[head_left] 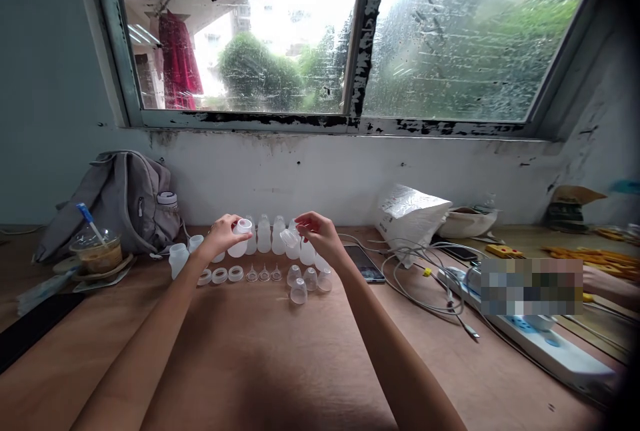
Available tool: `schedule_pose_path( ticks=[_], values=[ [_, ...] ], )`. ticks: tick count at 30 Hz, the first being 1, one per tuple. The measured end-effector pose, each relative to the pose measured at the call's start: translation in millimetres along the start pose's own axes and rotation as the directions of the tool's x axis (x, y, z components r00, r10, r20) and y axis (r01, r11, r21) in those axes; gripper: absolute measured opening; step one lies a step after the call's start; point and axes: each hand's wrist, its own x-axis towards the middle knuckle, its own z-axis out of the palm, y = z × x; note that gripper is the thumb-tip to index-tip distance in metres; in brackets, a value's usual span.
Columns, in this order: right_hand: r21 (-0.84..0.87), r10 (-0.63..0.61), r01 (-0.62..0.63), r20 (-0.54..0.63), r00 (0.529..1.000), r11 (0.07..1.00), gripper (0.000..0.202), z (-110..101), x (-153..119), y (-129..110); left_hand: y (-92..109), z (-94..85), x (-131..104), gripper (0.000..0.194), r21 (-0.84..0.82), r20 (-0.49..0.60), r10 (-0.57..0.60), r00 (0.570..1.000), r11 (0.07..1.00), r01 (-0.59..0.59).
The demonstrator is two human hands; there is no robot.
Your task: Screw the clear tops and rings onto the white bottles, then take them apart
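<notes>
My left hand (221, 237) is closed around a frosted baby bottle (237, 248), its open neck tilted toward me. In my right hand (319, 234) is a clear dome cap (289, 238), pinched at the fingertips and apart from the bottle. Several similar bottles (264, 236) stand in a row behind and beside both hands. On the table before them lie white screw rings (219, 275), with clear teats (264, 273) to their right. Several more clear caps (299, 291) are grouped below my right hand, open ends down.
A grey backpack (127, 201) and an iced drink cup (97, 254) are at left. A phone (367, 264), tangled cables (425, 284), a silver bag (410, 217) and a power strip (565, 351) lie at right. Another person's arm (613, 289) shows at the right edge.
</notes>
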Motion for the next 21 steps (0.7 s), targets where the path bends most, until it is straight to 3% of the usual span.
schedule_pose_path(
  ticks=[3,6,9,12,18,21],
  values=[
    [-0.082,0.001,0.005,0.062,0.998,0.997,0.015,8,-1,2,-17,2.2,14,0.044,0.110,0.079,-0.039,0.996,0.993,0.030],
    [-0.207,0.066,-0.021,0.217,0.974,0.978,0.014,19,-6,4,-32,4.9,28,0.042,0.176,0.101,-0.097,0.990,0.981,0.078],
    [-0.345,0.165,-0.013,0.414,0.895,0.939,0.017,33,-14,8,-43,10.5,40,0.042,0.215,0.105,-0.130,0.986,0.971,0.105],
    [-0.502,0.252,0.080,0.557,0.791,0.861,0.022,48,-25,10,-51,19.7,46,0.042,0.244,0.106,-0.146,0.983,0.963,0.117],
    [-0.606,0.378,0.128,0.632,0.677,0.785,0.026,70,-37,13,-59,39.5,48,0.047,0.309,0.080,-0.192,0.978,0.938,0.158],
    [-0.633,0.412,0.146,0.643,0.645,0.760,0.029,73,-37,14,-63,45.2,48,0.047,0.353,0.080,-0.212,0.974,0.920,0.171]
  ],
)
